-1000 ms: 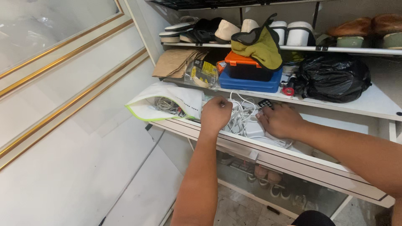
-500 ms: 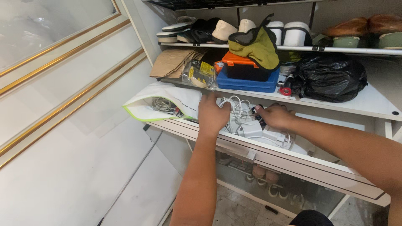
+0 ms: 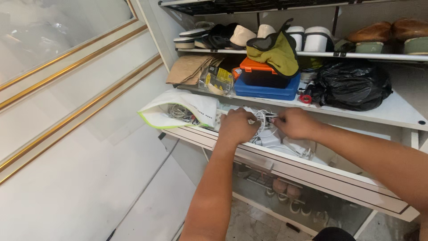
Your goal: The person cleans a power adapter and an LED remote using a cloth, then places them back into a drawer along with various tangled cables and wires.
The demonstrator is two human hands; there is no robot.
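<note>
Both hands' grip on white cables (image 3: 263,119), open drawer (image 3: 312,172), white cupboard shelves (image 3: 392,109)

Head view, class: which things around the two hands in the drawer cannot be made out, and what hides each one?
- Small dark item at the right hand: mostly covered by the fingers, too small to identify.
- White cables: tangled, partly under the left hand; ends not traceable.
- White bag contents: only some cord shows at the opening.
- Black plastic bag: opaque, contents hidden.
- Shoes under the drawer: blurred behind the panel.
</note>
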